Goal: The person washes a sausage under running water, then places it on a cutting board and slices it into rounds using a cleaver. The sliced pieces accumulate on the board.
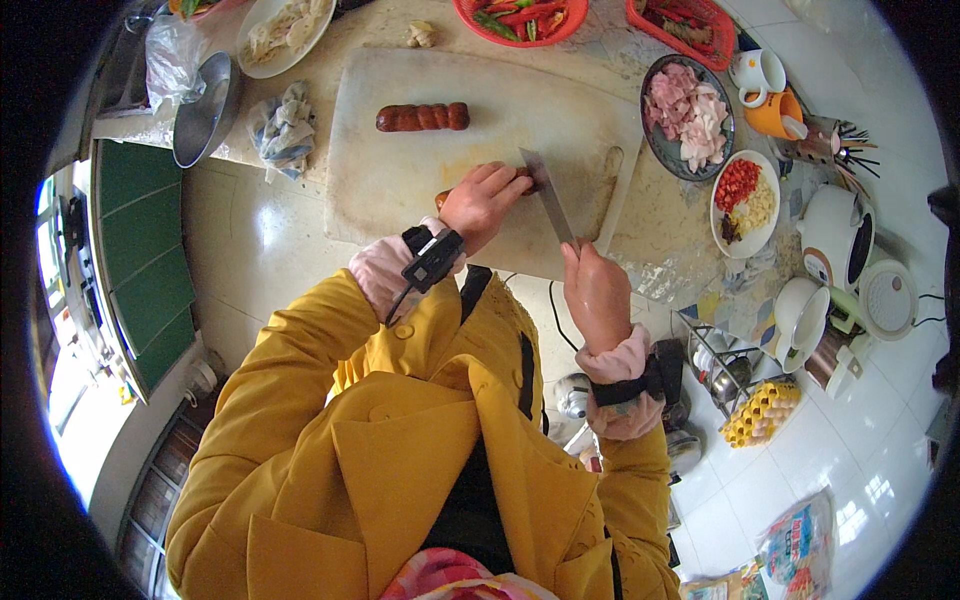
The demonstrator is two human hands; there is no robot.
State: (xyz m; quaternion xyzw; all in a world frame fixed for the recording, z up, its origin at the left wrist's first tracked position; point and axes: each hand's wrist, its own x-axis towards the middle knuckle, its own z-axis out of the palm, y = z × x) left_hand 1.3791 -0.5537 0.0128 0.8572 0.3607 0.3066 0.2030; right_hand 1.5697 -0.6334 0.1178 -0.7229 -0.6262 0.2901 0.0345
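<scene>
My left hand (pixel 480 205), fingers curled, grips a brown sausage (pixel 442 198) on the pale cutting board (pixel 370 180), mostly hiding it. My right hand (pixel 595 295) is closed round the handle of a knife (pixel 550 205); its blade reaches up beside my left fingertips at the sausage's right end. Another brown segmented sausage (pixel 422 117) lies higher on the board, above my left hand.
Round the board are a red basket of peppers (pixel 520 22), a plate of sliced pink meat (pixel 687 115), a plate of chopped seasonings (pixel 745 200), a crumpled cloth (pixel 283 130), a metal bowl (pixel 205 108), mugs (pixel 757 75) and a rice cooker (pixel 835 235).
</scene>
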